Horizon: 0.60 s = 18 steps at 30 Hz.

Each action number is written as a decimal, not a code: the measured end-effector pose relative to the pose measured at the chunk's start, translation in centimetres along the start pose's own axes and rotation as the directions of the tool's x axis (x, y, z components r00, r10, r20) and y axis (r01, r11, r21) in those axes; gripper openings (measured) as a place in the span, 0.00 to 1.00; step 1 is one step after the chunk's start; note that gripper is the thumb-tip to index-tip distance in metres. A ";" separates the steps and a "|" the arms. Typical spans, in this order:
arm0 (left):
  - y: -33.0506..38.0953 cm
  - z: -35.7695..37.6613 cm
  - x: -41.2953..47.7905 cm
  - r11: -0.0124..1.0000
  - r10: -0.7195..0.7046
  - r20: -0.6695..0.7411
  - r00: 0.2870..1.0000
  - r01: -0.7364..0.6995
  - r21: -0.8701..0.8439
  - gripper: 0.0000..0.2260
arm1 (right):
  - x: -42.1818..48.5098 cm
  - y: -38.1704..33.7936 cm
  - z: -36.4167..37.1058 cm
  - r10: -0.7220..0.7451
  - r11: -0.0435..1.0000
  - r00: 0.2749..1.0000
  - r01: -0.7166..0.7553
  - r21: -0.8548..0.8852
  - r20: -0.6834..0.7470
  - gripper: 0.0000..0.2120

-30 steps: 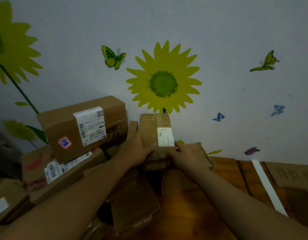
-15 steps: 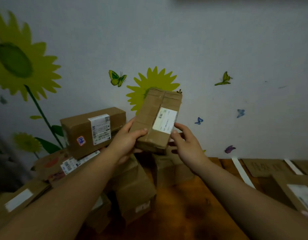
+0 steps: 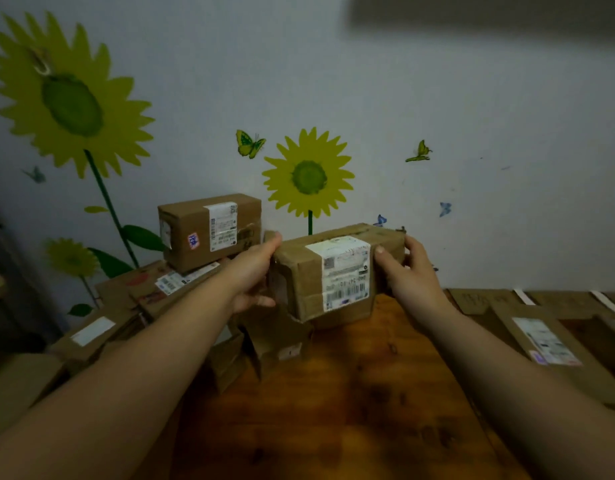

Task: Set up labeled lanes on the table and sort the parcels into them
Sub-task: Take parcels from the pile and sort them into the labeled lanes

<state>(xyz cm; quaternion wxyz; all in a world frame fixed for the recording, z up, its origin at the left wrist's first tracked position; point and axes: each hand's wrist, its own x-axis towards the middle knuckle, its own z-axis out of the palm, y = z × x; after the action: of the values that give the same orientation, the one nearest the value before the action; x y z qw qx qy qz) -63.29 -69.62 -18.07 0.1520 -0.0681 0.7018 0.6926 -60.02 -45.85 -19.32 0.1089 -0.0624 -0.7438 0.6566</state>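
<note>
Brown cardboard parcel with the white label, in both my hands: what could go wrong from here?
1. The brown cardboard parcel is off the wooden table, gripped only at its ends by the left hand and right hand; it might slip.
2. The labelled brown box topping the uneven pile on the left could topple if the left arm brushes it.
3. Dim light: its white label may be misread.

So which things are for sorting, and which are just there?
For the job: white-labelled brown cardboard parcel, held by left hand and right hand; pile of brown cardboard parcels; white tape strips.
Just there: yellow sunflower wall stickers; butterfly stickers.
</note>
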 end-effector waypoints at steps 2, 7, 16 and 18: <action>0.2 1.6 -0.8 0.987 0.124 -0.035 0.992 -0.127 -0.096 0.21 | -0.7 -0.2 -1.1 -0.006 1.000 0.998 0.005 -0.021 -0.055 0.18; 0.5 6.5 -2.6 0.913 0.389 -0.021 0.921 -0.388 -0.123 0.19 | -2.5 -1.1 -5.1 -0.031 0.998 0.987 0.022 -0.061 -0.155 0.12; 0.4 19.8 -6.0 0.952 0.265 0.191 0.945 -0.288 0.106 0.14 | -7.6 -1.3 -19.7 -0.085 0.977 0.961 0.028 -0.212 -0.264 0.16; 0.1 23.6 -6.7 0.947 0.276 0.246 0.929 -0.307 0.095 0.11 | -9.0 -1.0 -23.7 -0.079 0.980 0.950 0.018 -0.200 -0.303 0.16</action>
<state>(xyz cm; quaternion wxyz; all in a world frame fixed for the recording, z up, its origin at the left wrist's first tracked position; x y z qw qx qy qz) -54.23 -46.92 -15.77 0.1316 0.1278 0.7261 0.6627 -45.52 -25.27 -16.38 0.2333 -0.1564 -0.7795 0.5598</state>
